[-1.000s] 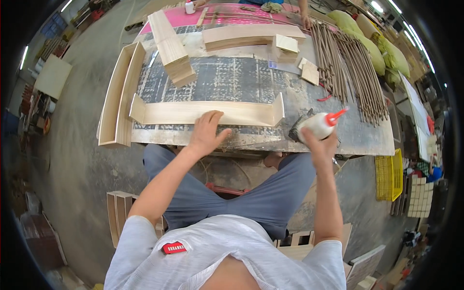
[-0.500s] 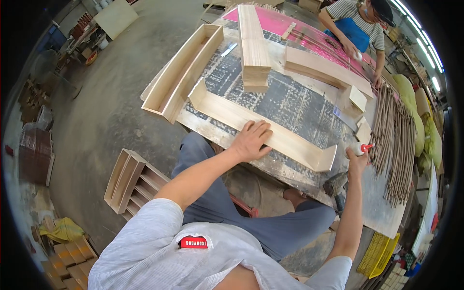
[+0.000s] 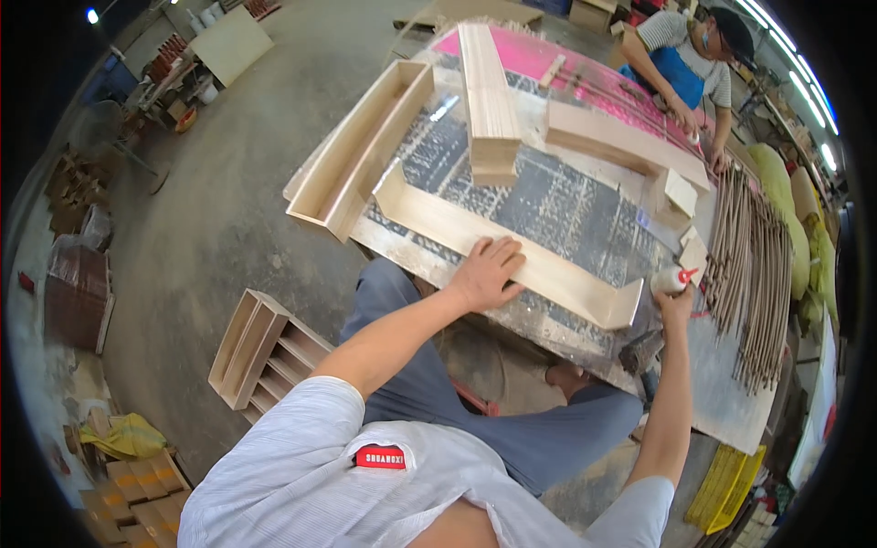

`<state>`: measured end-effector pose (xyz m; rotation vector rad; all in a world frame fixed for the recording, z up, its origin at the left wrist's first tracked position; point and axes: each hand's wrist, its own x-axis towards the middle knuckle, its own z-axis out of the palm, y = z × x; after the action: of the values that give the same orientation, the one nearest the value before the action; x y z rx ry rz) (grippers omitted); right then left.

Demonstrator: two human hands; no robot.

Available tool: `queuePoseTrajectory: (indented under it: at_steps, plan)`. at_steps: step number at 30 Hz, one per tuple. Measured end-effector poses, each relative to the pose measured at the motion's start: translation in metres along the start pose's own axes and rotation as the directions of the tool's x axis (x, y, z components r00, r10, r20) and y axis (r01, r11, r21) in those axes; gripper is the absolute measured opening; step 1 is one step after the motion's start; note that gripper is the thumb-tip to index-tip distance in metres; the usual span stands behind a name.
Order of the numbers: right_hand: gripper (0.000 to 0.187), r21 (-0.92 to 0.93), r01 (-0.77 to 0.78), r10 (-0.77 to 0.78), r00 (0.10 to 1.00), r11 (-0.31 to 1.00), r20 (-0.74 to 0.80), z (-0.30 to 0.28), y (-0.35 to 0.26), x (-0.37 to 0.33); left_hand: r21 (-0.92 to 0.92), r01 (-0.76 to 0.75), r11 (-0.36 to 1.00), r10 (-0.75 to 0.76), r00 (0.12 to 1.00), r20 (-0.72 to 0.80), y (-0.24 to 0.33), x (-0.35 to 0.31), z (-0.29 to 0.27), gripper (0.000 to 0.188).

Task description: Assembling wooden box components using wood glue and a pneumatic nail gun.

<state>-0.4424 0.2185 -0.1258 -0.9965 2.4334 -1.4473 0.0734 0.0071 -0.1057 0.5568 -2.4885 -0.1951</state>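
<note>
While the grey concrete floor (image 3: 228, 210) fills the left side, with a wooden rack (image 3: 265, 356) on it, the worktable (image 3: 585, 196) stands to the right. The left hand (image 3: 489, 271) lies flat, fingers spread, on a long U-shaped wooden piece (image 3: 512, 256). The right hand (image 3: 674, 297) is closed around a white glue bottle (image 3: 671, 279) near the piece's right end. Another person (image 3: 685, 64) works at the far side.
</note>
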Motion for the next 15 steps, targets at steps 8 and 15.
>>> queuePoseTrajectory:
  at_steps: [8, 15]
  plan:
    - [0.015, 0.048, -0.022, 0.022, 1.000, 0.999, 0.000, -0.099, -0.078, -0.180, 0.005, -0.005, 1.000, 0.004, 0.997, 0.071, -0.019, 0.023, -0.035, 0.062]
    - [0.026, -0.148, -0.051, 0.071, 0.988, 0.988, 0.134, -0.077, -0.100, -0.354, 0.436, -0.064, 0.898, -0.018, 0.983, 0.181, -0.110, 0.194, -0.144, 0.083]
